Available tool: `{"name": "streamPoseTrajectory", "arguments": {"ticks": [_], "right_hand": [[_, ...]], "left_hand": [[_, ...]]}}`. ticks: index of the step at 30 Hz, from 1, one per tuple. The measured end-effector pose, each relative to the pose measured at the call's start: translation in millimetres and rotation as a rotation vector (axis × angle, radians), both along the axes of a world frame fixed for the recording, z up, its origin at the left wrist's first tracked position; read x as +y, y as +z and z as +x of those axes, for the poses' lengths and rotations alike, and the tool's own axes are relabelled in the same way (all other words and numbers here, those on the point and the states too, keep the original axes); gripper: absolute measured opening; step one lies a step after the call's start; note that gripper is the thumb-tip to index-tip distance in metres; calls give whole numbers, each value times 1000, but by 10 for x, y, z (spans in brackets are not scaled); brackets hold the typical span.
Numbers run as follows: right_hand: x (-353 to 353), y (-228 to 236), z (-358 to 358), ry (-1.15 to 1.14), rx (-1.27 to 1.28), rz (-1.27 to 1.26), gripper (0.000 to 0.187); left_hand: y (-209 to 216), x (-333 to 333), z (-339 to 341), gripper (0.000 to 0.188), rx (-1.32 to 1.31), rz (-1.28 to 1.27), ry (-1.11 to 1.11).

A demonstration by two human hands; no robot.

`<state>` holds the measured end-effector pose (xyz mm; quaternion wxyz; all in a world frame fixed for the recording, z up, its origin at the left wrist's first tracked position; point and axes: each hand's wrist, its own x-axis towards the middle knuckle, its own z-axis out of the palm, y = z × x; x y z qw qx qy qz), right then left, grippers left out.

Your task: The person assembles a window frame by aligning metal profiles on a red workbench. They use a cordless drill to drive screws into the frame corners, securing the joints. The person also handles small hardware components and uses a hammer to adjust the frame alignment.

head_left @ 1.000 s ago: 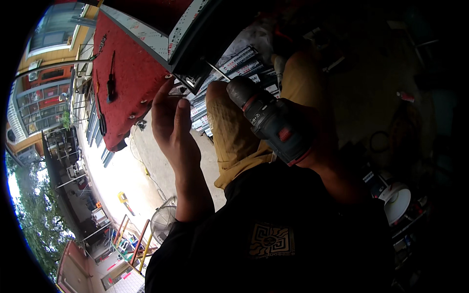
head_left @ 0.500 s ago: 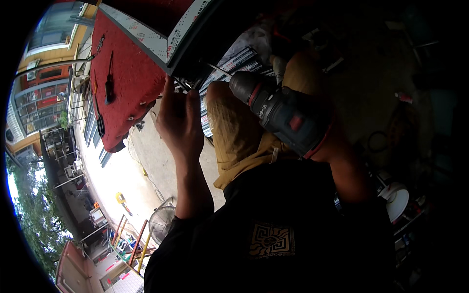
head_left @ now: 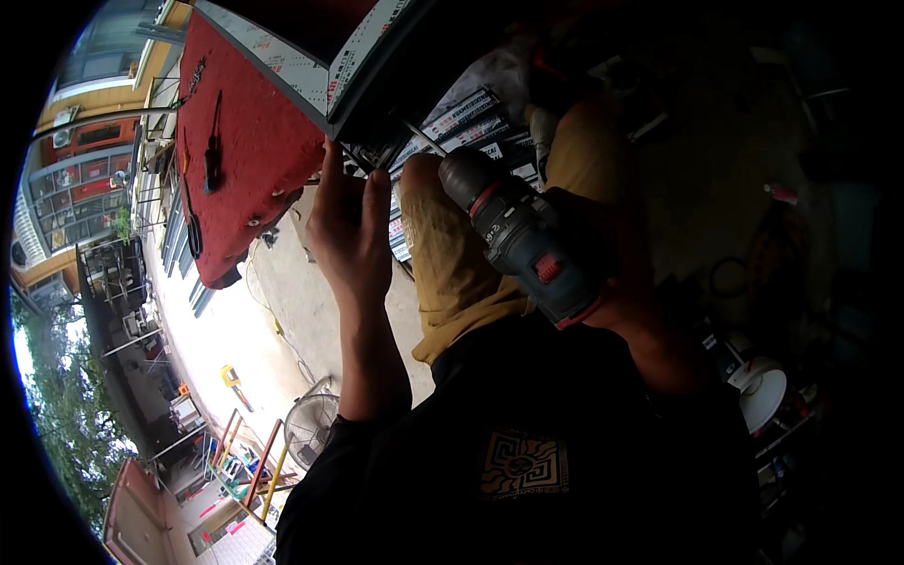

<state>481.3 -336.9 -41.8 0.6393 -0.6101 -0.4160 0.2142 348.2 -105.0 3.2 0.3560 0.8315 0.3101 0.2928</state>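
Observation:
A dark metal frame [head_left: 325, 121] with printed white protective film lies at the top, its corner pointing towards me. My left hand [head_left: 348, 226] is at that corner, forefinger raised against the underside and thumb on the near side; the other fingers are curled and partly hidden. My right hand [head_left: 614, 303] holds a dark cordless drill [head_left: 513, 221] with red trim, mostly hidden behind the drill body. A long thin bit [head_left: 422, 137] runs from the chuck up to the shadowed side of the frame, where its tip is hard to make out.
The frame rests on a red-covered bench [head_left: 254, 141] with a screwdriver [head_left: 212, 165] on it. Film-wrapped profiles [head_left: 461, 118] lie beyond my knees. A floor fan [head_left: 309, 428] stands at lower left, near a yellow tool [head_left: 233, 379]. The right side is dark.
The drill's rear end has swung down and to the left, so its body slopes more steeply. The bit still points at the frame. My left hand has hardly moved.

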Motion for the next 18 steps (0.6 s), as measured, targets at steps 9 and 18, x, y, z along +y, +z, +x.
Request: {"name": "streamPoseTrajectory", "arguments": {"ticks": [9, 18], "right_hand": [[13, -62, 4, 24, 29, 97, 31], [47, -263, 45, -22, -42, 138, 39]], "left_hand": [[-24, -31, 59, 68, -73, -68, -18], [-69, 69, -46, 68, -60, -36, -39]]}}
